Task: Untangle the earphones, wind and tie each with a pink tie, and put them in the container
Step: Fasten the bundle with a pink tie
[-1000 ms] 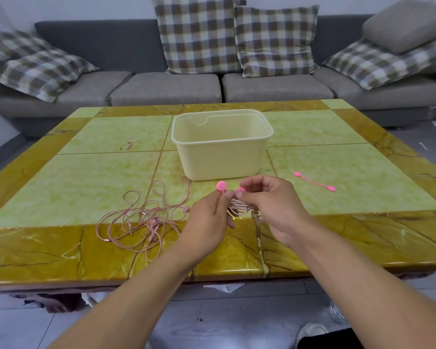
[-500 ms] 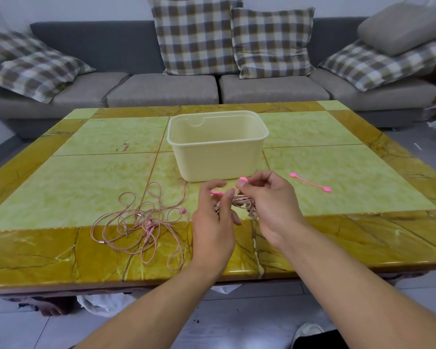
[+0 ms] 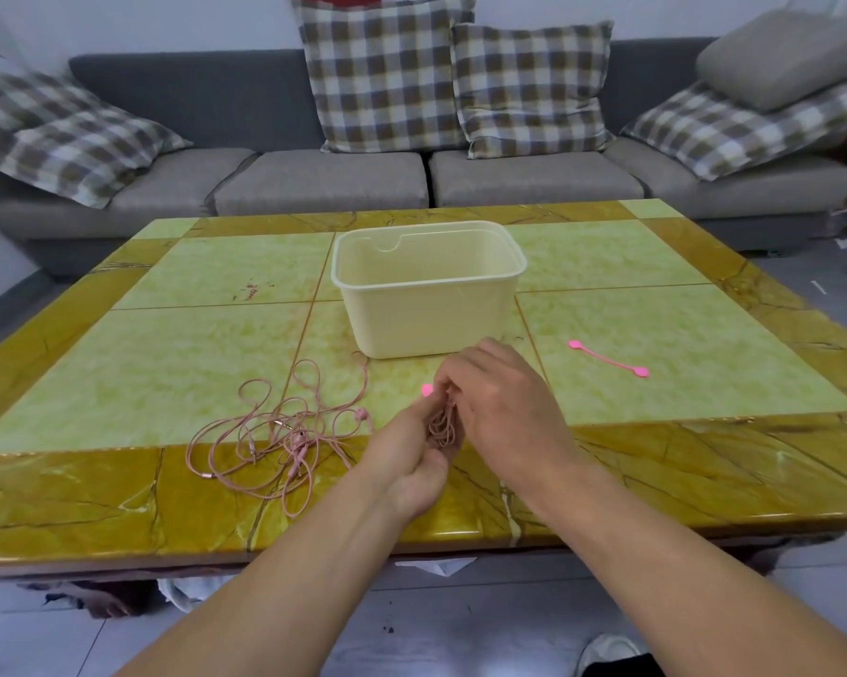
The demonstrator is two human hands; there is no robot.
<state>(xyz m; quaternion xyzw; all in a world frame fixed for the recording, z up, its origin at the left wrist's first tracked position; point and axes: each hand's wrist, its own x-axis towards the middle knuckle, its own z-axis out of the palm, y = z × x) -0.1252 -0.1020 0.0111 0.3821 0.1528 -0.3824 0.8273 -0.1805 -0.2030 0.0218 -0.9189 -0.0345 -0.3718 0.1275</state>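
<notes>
We see both hands meeting over the near edge of the table point(image 3: 118, 491), just in front of the cream container point(image 3: 431, 315). The left hand point(image 3: 406, 456) is palm-up, fingers curled around a wound bundle of pink earphone cable point(image 3: 442, 425). The right hand point(image 3: 504, 408) closes over the bundle from the right, fingertips pinched at its top. A pink tie end point(image 3: 427, 389) pokes out at the left fingertips, so the first pink tie is at the bundle; how far it is wrapped we cannot tell. The container sits near the table's centre, open, nothing visible inside. A second earphone point(image 3: 284, 432) lies loose and tangled near the near edge, left of the hands. A spare pink tie point(image 3: 607, 358) lies flat right of the container, well apart from the hands. A sofa with checked cushions point(image 3: 382, 75) stands behind the far edge.
</notes>
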